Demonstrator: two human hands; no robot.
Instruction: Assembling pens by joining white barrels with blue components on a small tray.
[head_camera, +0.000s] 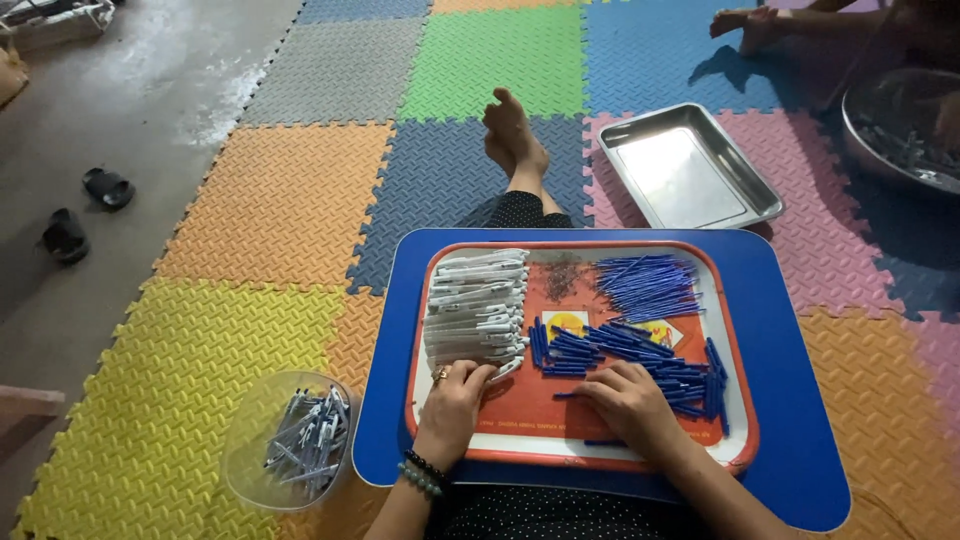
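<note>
From the head camera, a person sat on a floor of bright foam mats (270, 200) with a blue lap desk (800, 400) over the legs. An orange tray (520, 455) lay on the desk.

The left hand (455, 400) rested on the tray with its fingers curled loosely. The fingertips touched the bottom of a neat stack of white pen bodies (475, 305), which lay just above that hand. I could not tell if it gripped one.

The right hand (630, 400) lay flat and partly open on a heap of blue pen parts (625, 350). The heap spread above and to the right of this hand. More thin blue refills (645, 285) lay farther up the tray.

A clear bowl of finished pens (300, 440) sat on the mat, left of the left hand. A shiny metal tray (690, 165) lay past the desk.
</note>
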